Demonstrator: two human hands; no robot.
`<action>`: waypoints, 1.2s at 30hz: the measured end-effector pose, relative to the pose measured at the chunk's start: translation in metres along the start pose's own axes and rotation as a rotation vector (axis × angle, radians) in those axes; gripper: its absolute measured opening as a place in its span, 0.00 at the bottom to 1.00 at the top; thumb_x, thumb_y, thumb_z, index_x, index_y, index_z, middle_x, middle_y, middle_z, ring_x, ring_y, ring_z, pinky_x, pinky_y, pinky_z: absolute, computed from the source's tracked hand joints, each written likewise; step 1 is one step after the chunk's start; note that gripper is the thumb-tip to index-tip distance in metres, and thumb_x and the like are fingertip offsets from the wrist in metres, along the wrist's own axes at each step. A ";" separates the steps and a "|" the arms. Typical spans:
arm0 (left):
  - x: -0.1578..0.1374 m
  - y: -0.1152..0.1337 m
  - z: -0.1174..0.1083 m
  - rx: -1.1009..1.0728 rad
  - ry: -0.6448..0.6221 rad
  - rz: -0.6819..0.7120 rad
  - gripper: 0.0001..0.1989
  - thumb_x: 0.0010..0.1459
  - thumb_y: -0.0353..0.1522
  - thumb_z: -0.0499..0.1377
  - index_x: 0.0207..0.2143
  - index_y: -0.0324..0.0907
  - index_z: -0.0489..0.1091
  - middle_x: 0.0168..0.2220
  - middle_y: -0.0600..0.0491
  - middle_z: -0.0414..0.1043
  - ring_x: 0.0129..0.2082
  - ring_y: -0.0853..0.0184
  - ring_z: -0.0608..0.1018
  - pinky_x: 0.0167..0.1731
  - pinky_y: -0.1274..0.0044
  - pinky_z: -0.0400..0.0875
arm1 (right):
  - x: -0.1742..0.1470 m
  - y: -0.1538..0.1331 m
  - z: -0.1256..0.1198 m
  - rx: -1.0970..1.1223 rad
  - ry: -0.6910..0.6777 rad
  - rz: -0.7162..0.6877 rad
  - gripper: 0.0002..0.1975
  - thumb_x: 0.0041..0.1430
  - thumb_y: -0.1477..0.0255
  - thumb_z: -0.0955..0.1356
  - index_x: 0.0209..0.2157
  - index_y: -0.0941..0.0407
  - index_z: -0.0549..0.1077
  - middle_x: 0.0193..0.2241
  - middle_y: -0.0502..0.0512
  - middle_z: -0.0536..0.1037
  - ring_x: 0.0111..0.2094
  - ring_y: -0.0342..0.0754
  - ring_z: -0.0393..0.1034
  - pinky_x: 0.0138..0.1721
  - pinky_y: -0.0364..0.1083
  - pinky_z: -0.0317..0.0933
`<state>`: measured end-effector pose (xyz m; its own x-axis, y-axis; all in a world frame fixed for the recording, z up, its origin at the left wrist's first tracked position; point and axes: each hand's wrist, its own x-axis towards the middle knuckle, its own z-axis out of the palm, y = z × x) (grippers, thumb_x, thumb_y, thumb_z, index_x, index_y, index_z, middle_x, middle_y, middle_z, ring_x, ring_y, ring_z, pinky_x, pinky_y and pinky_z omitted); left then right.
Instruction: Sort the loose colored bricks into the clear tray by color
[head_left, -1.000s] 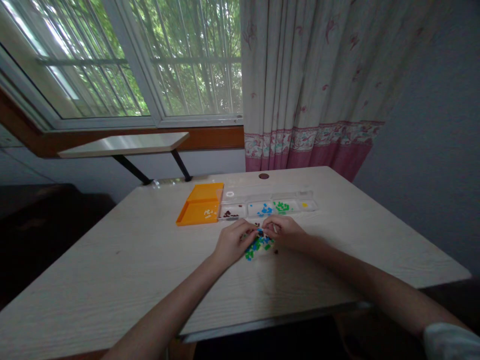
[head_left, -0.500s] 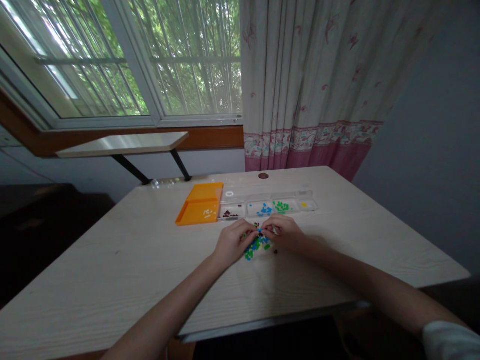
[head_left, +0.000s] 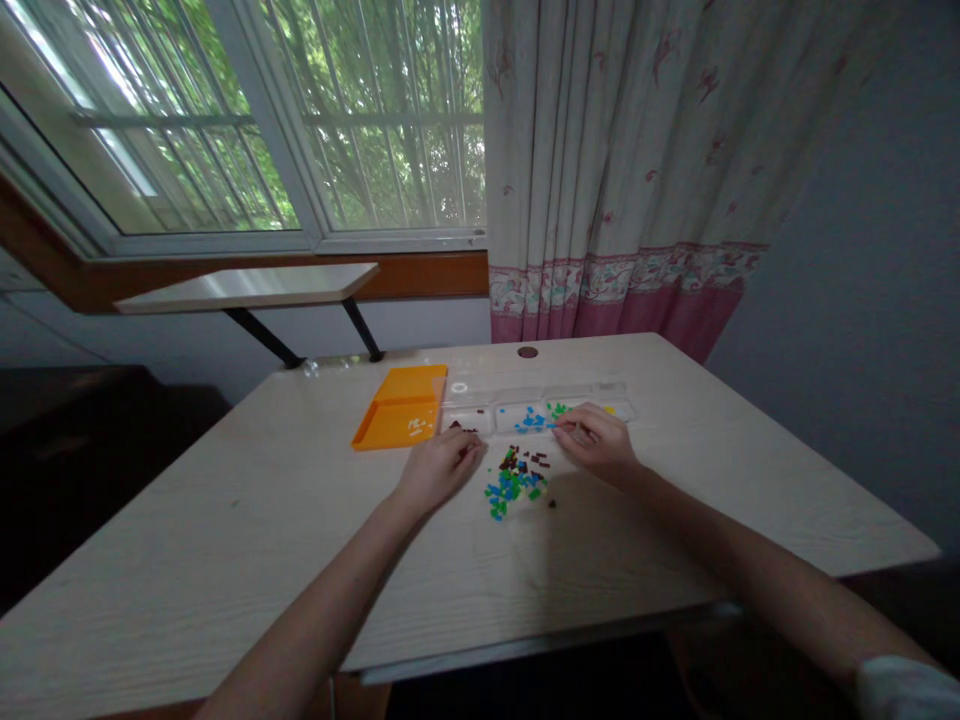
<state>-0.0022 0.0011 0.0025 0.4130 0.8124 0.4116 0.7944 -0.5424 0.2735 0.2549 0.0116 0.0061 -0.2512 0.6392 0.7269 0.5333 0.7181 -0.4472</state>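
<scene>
Mixed pieces (head_left: 507,487) on the surface (head_left: 300,540), before the tray (head_left: 493,420)
Left hand (head_left: 437,468) and right hand (head_left: 600,440), fingers bent, at the tray's near edge; how closed each grip is, or on what, I cannot tell.

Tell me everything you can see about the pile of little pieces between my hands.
The loose pile holds tiny plastic-looking pieces: dark brown ones mostly at the far side, blue and green ones mixed nearer the front. It lies spread on the pale wood-grain desk, with one brown piece apart at its right. Neither the left hand nor right hand touches it.
</scene>
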 end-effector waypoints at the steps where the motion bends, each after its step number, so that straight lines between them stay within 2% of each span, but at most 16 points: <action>1: 0.000 0.000 0.000 0.012 -0.025 0.015 0.10 0.58 0.34 0.50 0.33 0.41 0.70 0.30 0.53 0.71 0.27 0.71 0.72 0.26 0.81 0.63 | 0.001 0.001 -0.002 -0.014 0.015 -0.007 0.06 0.53 0.69 0.65 0.29 0.55 0.72 0.23 0.53 0.72 0.25 0.44 0.64 0.28 0.44 0.59; 5: 0.000 0.002 0.000 0.034 -0.115 0.101 0.09 0.58 0.33 0.50 0.33 0.42 0.69 0.32 0.52 0.70 0.32 0.69 0.73 0.30 0.80 0.64 | 0.001 0.003 -0.004 -0.056 0.023 -0.002 0.06 0.53 0.69 0.65 0.29 0.55 0.72 0.22 0.52 0.71 0.23 0.43 0.62 0.26 0.43 0.59; 10: 0.000 0.002 0.000 0.017 -0.194 0.141 0.09 0.58 0.31 0.49 0.32 0.41 0.70 0.30 0.52 0.69 0.32 0.69 0.73 0.31 0.80 0.65 | 0.001 0.003 -0.004 -0.036 0.011 0.004 0.06 0.53 0.69 0.65 0.29 0.55 0.72 0.23 0.53 0.71 0.23 0.43 0.63 0.26 0.43 0.59; 24: -0.002 0.003 0.000 0.001 -0.224 0.178 0.07 0.56 0.31 0.51 0.32 0.41 0.69 0.29 0.52 0.70 0.29 0.69 0.73 0.30 0.79 0.65 | 0.002 0.006 -0.001 -0.063 0.010 0.036 0.08 0.54 0.67 0.64 0.30 0.55 0.72 0.24 0.53 0.71 0.25 0.44 0.64 0.28 0.43 0.59; 30: -0.002 0.002 0.001 0.012 -0.232 0.185 0.07 0.55 0.30 0.51 0.32 0.42 0.70 0.29 0.52 0.71 0.29 0.69 0.73 0.29 0.79 0.65 | 0.007 0.013 0.005 -0.113 -0.099 0.078 0.06 0.53 0.71 0.64 0.29 0.55 0.71 0.27 0.53 0.73 0.29 0.44 0.66 0.32 0.43 0.59; 36: -0.002 0.000 0.004 0.001 -0.224 0.194 0.08 0.56 0.31 0.51 0.31 0.41 0.70 0.28 0.52 0.71 0.30 0.69 0.73 0.31 0.80 0.65 | 0.009 0.021 0.012 -0.184 -0.141 0.164 0.06 0.52 0.71 0.64 0.30 0.55 0.72 0.27 0.52 0.72 0.29 0.44 0.66 0.31 0.42 0.57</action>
<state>-0.0011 0.0003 -0.0015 0.6447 0.7209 0.2542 0.6917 -0.6918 0.2075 0.2545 0.0357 -0.0035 -0.2525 0.7843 0.5666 0.7106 0.5478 -0.4415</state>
